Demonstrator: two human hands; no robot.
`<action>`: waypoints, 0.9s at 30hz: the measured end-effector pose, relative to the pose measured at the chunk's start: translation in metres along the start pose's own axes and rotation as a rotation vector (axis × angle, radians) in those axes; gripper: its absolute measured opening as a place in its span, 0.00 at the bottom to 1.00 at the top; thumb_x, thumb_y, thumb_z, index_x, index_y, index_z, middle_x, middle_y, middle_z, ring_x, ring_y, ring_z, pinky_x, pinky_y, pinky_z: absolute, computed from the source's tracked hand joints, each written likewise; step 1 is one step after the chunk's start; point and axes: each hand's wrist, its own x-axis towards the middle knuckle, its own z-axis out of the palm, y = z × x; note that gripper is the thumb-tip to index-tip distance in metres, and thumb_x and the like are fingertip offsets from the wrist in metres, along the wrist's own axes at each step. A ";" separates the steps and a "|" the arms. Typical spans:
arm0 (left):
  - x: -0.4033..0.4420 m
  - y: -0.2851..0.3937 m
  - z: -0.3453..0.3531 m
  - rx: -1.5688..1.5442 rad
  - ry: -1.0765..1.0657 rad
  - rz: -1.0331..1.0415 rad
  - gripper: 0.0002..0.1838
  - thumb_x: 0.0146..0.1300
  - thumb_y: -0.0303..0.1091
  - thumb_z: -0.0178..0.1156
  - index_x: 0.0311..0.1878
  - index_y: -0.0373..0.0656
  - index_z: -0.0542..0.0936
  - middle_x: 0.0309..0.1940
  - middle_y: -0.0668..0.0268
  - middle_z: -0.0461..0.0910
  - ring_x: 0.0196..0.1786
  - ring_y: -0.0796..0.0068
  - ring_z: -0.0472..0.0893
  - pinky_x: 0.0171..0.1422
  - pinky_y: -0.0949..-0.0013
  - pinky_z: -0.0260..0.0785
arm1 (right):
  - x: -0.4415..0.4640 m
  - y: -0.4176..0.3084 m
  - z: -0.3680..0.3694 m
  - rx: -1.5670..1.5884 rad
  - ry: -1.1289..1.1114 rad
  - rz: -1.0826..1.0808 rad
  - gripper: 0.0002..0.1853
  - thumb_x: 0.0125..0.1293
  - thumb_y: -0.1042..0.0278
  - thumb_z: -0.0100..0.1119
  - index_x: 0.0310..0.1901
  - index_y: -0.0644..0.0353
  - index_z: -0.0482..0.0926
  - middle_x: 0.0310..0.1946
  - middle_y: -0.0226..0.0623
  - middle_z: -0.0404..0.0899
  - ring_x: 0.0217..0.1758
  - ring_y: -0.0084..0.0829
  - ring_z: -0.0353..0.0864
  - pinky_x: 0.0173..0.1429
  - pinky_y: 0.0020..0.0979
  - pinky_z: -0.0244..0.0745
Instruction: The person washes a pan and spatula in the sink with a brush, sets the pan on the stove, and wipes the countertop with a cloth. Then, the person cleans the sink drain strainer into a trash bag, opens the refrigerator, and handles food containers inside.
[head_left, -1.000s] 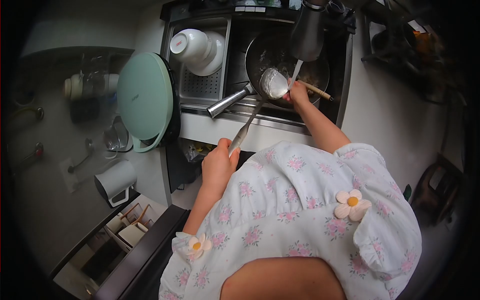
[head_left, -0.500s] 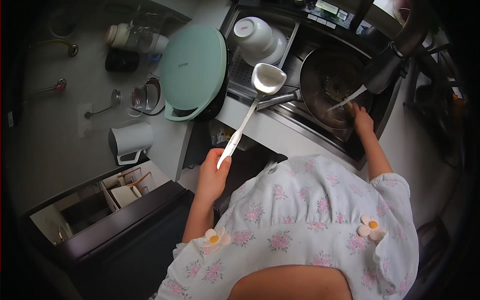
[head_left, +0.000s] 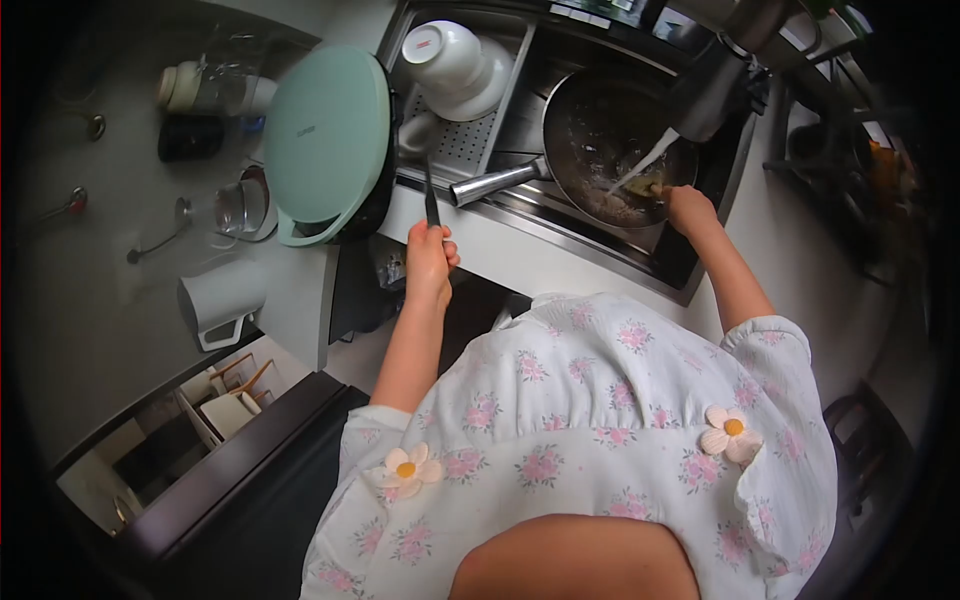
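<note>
My left hand (head_left: 430,262) is closed around the handle of a metal wok spatula (head_left: 431,200). The spatula's head stands over the drain basket, seen nearly edge-on. In the sink lies a dark frying pan (head_left: 590,105), its steel handle pointing left across the sink's front edge. Water streams into the pan from a dark faucet (head_left: 712,92). At the pan's right side, my right hand (head_left: 690,210) has its fingers closed on a yellowish sponge-like thing (head_left: 645,187), partly hidden by the fingers and water.
White bowls (head_left: 455,65) sit upside down in the perforated drain basket (head_left: 465,140). Left of the sink stands a pan with a mint-green lid (head_left: 330,145). A white pitcher (head_left: 220,300) and an open drawer (head_left: 230,470) are farther left. The stove (head_left: 840,160) is at right.
The spatula has turned in my left hand, its broad head now nearly edge-on and farther left over the basket. My right hand stays at the pan's right side. The whole view has shifted slightly.
</note>
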 end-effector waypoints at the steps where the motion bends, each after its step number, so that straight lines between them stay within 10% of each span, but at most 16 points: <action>1: 0.010 0.000 -0.001 0.092 -0.007 -0.001 0.14 0.63 0.29 0.47 0.52 0.40 0.63 0.30 0.68 0.68 0.24 0.81 0.66 0.22 0.77 0.58 | -0.003 0.000 -0.001 -0.012 -0.063 -0.060 0.16 0.58 0.71 0.47 0.48 0.52 0.78 0.38 0.49 0.79 0.43 0.45 0.80 0.47 0.41 0.75; 5: 0.018 -0.003 -0.005 0.311 -0.004 0.107 0.28 0.62 0.30 0.51 0.63 0.34 0.55 0.39 0.62 0.71 0.28 0.80 0.71 0.24 0.78 0.63 | 0.001 -0.016 0.004 0.066 -0.184 -0.424 0.18 0.57 0.63 0.53 0.49 0.56 0.77 0.34 0.49 0.80 0.36 0.41 0.81 0.41 0.37 0.74; 8: 0.018 -0.001 -0.008 0.506 0.111 0.182 0.39 0.57 0.28 0.58 0.68 0.34 0.48 0.51 0.53 0.70 0.39 0.67 0.78 0.38 0.69 0.72 | -0.002 -0.060 -0.011 0.801 -0.219 -0.286 0.19 0.62 0.60 0.52 0.52 0.57 0.75 0.28 0.46 0.79 0.27 0.34 0.79 0.36 0.35 0.72; 11: -0.016 0.024 0.027 1.433 0.358 1.135 0.37 0.53 0.29 0.62 0.65 0.36 0.57 0.54 0.52 0.69 0.50 0.56 0.74 0.54 0.60 0.67 | 0.030 -0.106 0.021 1.107 -0.028 -0.181 0.20 0.64 0.53 0.49 0.51 0.57 0.77 0.36 0.47 0.80 0.36 0.39 0.79 0.44 0.36 0.72; 15: 0.004 0.012 0.064 1.355 -0.472 0.993 0.29 0.49 0.33 0.64 0.56 0.41 0.69 0.56 0.55 0.68 0.62 0.55 0.65 0.64 0.56 0.58 | 0.023 -0.082 0.026 0.728 0.216 -0.505 0.20 0.64 0.61 0.51 0.57 0.54 0.72 0.31 0.48 0.80 0.31 0.41 0.80 0.40 0.35 0.73; 17: 0.010 0.002 0.081 1.456 -0.579 1.041 0.29 0.49 0.34 0.65 0.56 0.42 0.69 0.55 0.56 0.69 0.61 0.57 0.66 0.64 0.57 0.59 | 0.000 -0.035 0.004 0.380 -0.171 -0.432 0.20 0.60 0.62 0.54 0.56 0.50 0.73 0.35 0.49 0.79 0.37 0.45 0.79 0.45 0.39 0.73; 21: 0.057 0.011 0.102 1.845 -0.443 0.569 0.22 0.48 0.37 0.66 0.46 0.42 0.71 0.50 0.60 0.70 0.55 0.60 0.70 0.59 0.55 0.65 | -0.023 0.007 -0.036 -0.066 -0.198 -0.087 0.14 0.58 0.67 0.52 0.45 0.45 0.81 0.37 0.43 0.80 0.39 0.44 0.80 0.44 0.40 0.76; 27: 0.082 0.009 0.086 1.918 -0.410 0.862 0.22 0.47 0.35 0.66 0.44 0.41 0.68 0.43 0.59 0.70 0.46 0.56 0.75 0.44 0.59 0.74 | 0.116 0.055 -0.003 -0.121 0.407 0.011 0.11 0.56 0.64 0.53 0.36 0.58 0.82 0.37 0.44 0.82 0.44 0.40 0.81 0.45 0.34 0.77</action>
